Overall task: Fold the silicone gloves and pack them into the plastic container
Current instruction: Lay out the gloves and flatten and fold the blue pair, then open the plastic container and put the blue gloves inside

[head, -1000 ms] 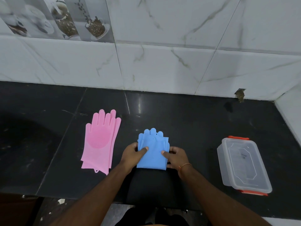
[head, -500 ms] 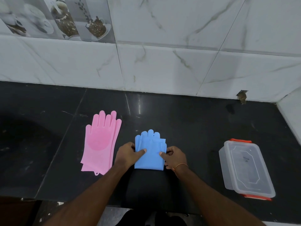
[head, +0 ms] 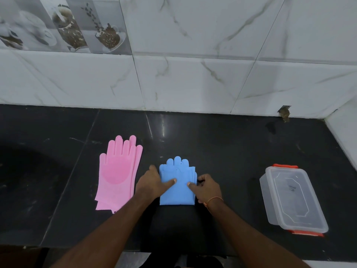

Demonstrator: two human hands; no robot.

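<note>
A pair of blue silicone gloves [head: 177,192] lies folded on the black counter [head: 228,151], fingertips pointing at the wall. My left hand [head: 151,183] holds their left edge with its thumb pressed on top. My right hand [head: 207,188] pinches the right edge, thumb on top and fingers curled at the side. A pair of pink silicone gloves [head: 117,171] lies flat and stacked to the left. The clear plastic container [head: 293,200] with orange clips stands to the right with its lid on.
A white marble-tiled wall [head: 193,80] runs along the back of the counter and turns forward at the far right. The counter's front edge is just below my forearms. A dark shadow covers the counter's left part.
Both hands keep their hold on the blue gloves. The blue bundle has shifted slightly left, and my thumbs have come a little closer together.
</note>
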